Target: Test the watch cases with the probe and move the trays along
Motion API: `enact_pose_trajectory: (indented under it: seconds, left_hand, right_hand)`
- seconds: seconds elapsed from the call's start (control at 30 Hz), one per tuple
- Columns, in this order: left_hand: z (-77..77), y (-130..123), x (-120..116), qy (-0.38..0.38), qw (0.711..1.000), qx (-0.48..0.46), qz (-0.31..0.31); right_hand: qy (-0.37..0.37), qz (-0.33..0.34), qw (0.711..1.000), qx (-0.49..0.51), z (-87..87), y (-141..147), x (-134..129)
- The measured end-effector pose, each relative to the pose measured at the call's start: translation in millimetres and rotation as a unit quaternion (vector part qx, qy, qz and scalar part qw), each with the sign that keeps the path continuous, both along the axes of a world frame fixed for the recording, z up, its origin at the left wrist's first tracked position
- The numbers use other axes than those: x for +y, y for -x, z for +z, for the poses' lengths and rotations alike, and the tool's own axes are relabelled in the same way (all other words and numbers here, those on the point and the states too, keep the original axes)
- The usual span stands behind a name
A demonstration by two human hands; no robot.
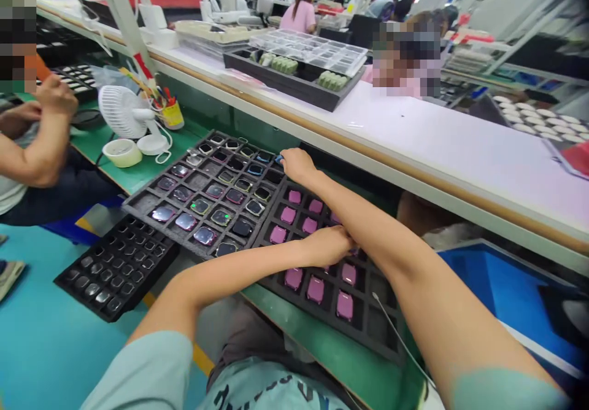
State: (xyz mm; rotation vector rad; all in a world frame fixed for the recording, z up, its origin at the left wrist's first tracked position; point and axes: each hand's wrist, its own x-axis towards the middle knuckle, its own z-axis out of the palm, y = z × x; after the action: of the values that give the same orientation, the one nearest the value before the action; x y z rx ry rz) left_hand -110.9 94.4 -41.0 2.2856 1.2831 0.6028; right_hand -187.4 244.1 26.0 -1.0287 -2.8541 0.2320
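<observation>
My arms cross over two dark compartment trays. At the back corner of the left tray (138,204), my right hand (298,166) pinches a small blue piece (279,159). That tray holds several watch-like cases with dark or shiny faces and coloured rims; two show green lights. The right tray (377,330) carries several pink rounded-square pieces (315,288). My left hand (327,247) is low over the pink pieces, and its fingers are partly hidden beside my right forearm, so what it holds cannot be made out.
A third tray (115,269) with clear-looking pieces sits lower left. A white fan (124,112), tape roll (122,152) and yellow tool cup (173,115) stand behind. The shelf edge (276,118) runs behind the trays. A white cable (396,330) crosses the right tray. A person's arm (46,143) is at left.
</observation>
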Motion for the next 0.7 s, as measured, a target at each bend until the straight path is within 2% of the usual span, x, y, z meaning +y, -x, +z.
enact_pose_trajectory:
  seconds: [0.07, 0.13, 0.2, 0.3, 0.37, 0.4, 0.47, 0.57, 0.63, 0.7]
  left_hand:
    - [7.8, 47, -34, -0.015, 0.999, 0.013, 0.039]
    - [19.5, 102, -65, -0.048, 0.991, -0.007, 0.121]
    - [33.3, 164, -82, -0.087, 0.968, -0.002, 0.237]
    - [49.9, 261, -80, -0.093, 0.916, 0.088, 0.379]
    - [53.5, 314, -67, -0.063, 0.895, 0.131, 0.422]
    - [52.8, 332, -60, -0.054, 0.889, 0.139, 0.434]
    - [47.9, 353, -51, -0.029, 0.883, 0.144, 0.446]
    - [38.4, 366, -49, -0.055, 0.86, 0.164, 0.48]
    - [33.5, 375, -47, -0.068, 0.845, 0.187, 0.497]
    - [30.9, 381, -43, -0.051, 0.851, 0.185, 0.49]
  right_hand:
    - [0.006, 0.009, 1.0, -0.027, -15.3, 30, 14]
    - [0.013, 0.015, 0.999, -0.029, -31.6, 41, 16]
    - [0.018, 0.02, 0.999, -0.023, -44.8, 42, 13]
    - [0.028, 0.019, 0.999, -0.003, -49.2, 36, 5]
    - [0.037, -0.003, 0.999, 0.026, -40.4, 19, 3]
    - [0.041, -0.018, 0.998, 0.053, -33.6, 4, 4]
    - [0.048, -0.041, 0.991, 0.115, -19.0, -45, 8]
    - [0.045, -0.09, 0.986, 0.133, -4.4, -149, 6]
    - [0.046, -0.18, 0.98, 0.076, -4.5, -212, -9]
    - [0.062, -0.292, 0.954, 0.009, -13.4, -251, -24]
